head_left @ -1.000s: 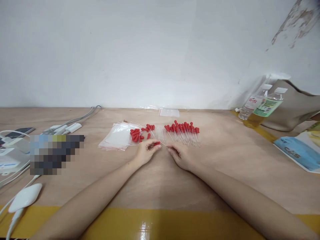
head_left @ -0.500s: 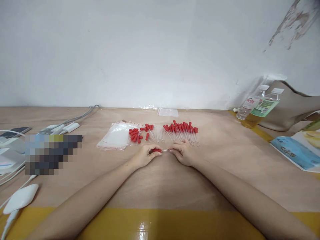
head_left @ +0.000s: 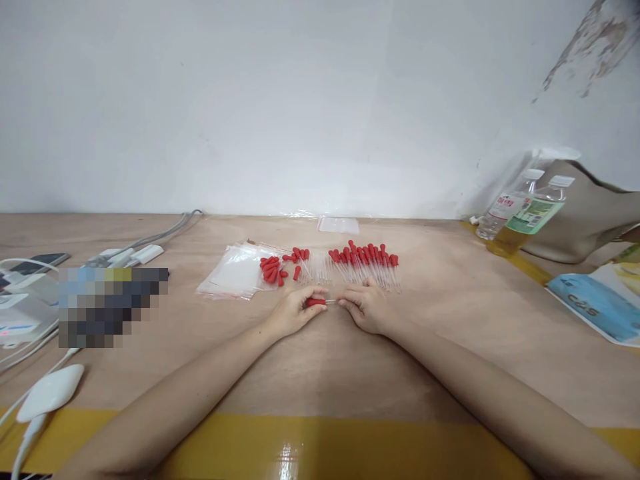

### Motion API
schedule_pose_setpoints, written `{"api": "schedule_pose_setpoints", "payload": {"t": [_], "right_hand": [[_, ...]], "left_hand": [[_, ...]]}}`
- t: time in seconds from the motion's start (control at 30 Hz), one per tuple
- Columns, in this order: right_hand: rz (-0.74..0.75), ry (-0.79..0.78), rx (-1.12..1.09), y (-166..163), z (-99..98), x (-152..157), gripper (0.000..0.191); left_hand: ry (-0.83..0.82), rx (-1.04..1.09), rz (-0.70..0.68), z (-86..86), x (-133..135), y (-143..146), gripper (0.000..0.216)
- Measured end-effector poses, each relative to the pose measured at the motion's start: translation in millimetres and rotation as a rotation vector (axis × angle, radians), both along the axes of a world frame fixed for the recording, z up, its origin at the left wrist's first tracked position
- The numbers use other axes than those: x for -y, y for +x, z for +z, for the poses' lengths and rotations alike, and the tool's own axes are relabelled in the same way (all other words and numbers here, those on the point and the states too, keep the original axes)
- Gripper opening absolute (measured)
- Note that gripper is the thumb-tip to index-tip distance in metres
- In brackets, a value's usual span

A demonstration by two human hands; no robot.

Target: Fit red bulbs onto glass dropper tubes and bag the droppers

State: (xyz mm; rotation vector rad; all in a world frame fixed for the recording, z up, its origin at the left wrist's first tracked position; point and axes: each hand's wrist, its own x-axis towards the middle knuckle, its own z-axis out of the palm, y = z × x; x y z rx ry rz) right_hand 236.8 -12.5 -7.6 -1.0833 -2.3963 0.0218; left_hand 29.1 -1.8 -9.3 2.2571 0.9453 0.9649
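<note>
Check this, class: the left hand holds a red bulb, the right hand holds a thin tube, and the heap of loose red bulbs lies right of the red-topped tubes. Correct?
No: in the head view, the heap of loose red bulbs lies left of the red-topped tubes. The left hand does hold a red bulb, and the right hand a thin tube.
</note>
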Motion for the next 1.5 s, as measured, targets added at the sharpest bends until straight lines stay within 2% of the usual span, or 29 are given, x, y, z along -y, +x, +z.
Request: {"api": "schedule_pose_setpoints", "payload": {"t": [0.17, 0.33, 0.47, 0.57, 0.67, 0.73, 0.87, 0.97, 1.17, 1.5], "right_hand": [[-0.011, -0.031, -0.006, -6.3, -0.2, 1.6, 0.024], [-0.02, -0.148, -0.062, -13.8, -2.5, 1.9, 0.025], [-0.009, -0.226, -0.053, -16.9, 4.1, 1.7, 0.025], [-0.008, -0.217, -0.003, -14.4, 14.9, 1.8, 0.022], [0.01, -0.226, 0.023, -6.5, 25.3, -0.4, 0.016], [-0.077, -0.25, -0.017, 0.3, 30.2, -6.1, 0.016], [-0.413, -0.261, -0.178, 5.6, 34.8, -30.2, 0.021], [-0.56, -0.241, -0.232, -3.0, 33.5, -53.5, 0.013], [-0.68, -0.224, -0.138, -26.3, 23.4, -82.2, 0.016], [-0.681, -0.174, 0.036, -38.0, 20.5, -65.5, 0.024]], "left_hand": [[0.029, -0.041, -0.012, -1.9, -0.7, -0.4, 0.031], [0.025, -0.029, -0.022, -1.3, 0.3, -0.3, 0.031], [0.032, -0.03, -0.046, 2.1, -1.1, 2.0, 0.029], [0.108, -0.059, -0.029, 4.9, -5.0, 2.6, 0.03], [0.235, -0.108, 0.017, 6.2, -10.1, -2.0, 0.039], [0.327, -0.147, 0.095, 5.7, -14.2, -7.6, 0.044], [0.427, -0.209, 0.284, 2.2, -22.3, -17.1, 0.039], [0.427, -0.258, 0.318, 0.1, -25.1, -18.9, 0.036], [0.414, -0.288, 0.318, 0.5, -22.4, -18.5, 0.032], [0.379, -0.296, 0.321, -1.6, -23.3, -19.0, 0.026]]}}
